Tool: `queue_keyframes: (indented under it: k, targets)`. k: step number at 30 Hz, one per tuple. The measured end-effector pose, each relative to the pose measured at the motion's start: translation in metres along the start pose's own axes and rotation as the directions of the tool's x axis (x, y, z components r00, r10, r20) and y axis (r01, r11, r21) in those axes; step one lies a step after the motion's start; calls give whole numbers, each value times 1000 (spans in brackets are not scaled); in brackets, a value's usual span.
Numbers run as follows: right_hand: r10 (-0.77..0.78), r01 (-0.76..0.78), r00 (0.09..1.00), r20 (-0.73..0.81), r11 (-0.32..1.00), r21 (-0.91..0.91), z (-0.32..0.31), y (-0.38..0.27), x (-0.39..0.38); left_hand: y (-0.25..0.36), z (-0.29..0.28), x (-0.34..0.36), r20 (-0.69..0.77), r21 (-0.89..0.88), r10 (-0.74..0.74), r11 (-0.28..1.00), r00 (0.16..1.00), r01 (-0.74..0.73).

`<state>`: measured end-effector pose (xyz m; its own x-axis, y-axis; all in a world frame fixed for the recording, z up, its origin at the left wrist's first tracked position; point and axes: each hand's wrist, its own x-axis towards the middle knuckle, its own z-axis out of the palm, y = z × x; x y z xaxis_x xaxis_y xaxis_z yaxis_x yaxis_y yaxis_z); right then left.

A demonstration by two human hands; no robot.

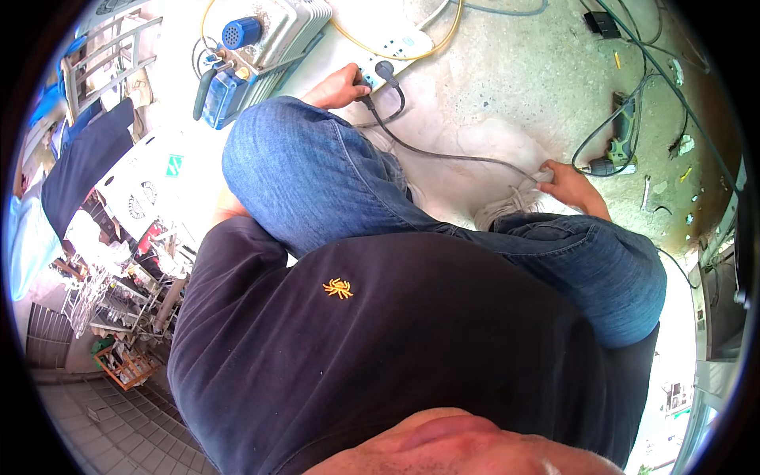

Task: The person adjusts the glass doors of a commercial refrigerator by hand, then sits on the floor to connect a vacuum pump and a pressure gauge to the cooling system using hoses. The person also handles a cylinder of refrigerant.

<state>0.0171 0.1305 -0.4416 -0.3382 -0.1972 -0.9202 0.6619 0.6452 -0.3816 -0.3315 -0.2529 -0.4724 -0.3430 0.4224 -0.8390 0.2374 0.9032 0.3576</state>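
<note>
My left hand (340, 89) grips a black plug (364, 85) at a white power strip (400, 49), beside a second black plug (386, 73) seated in it. A black cable (451, 157) runs from there across a pale patch of floor toward my right hand (571, 188). That hand's fingers are closed near my light grey shoe (507, 210), on a pale item at the cable's far end that I cannot make out. My bent legs in blue jeans (293, 174) partly hide both forearms.
A machine (265, 55) with blue parts stands back left. At right lie a green power tool (621, 134), a wrench (645, 190) and loose cables (641, 47). Cluttered metal parts (134, 277) and a dark cloth (83, 166) are at left.
</note>
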Motion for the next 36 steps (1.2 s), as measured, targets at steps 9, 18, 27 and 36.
queue_keyframes:
  k: [9, 18, 27, 36]
  targets:
    - [-14, 14, 1000, -12, 1000, -25, -1, 0, 0, 1, -6, 15, 99, -171, -223, 956, 970, 237]
    - [3, -2, 1000, -26, 999, 43, 8, 11, 0, 44, -12, -26, 169, -98, -392, 906, 904, 411]
    - [-16, 16, 1000, -21, 1000, 18, -3, 5, 9, 18, 8, -14, 86, -256, -438, 858, 895, 445]
    - [-58, 43, 982, -182, 995, -87, 27, 120, -11, -15, 32, 26, 17, -327, -45, 944, 999, 49]
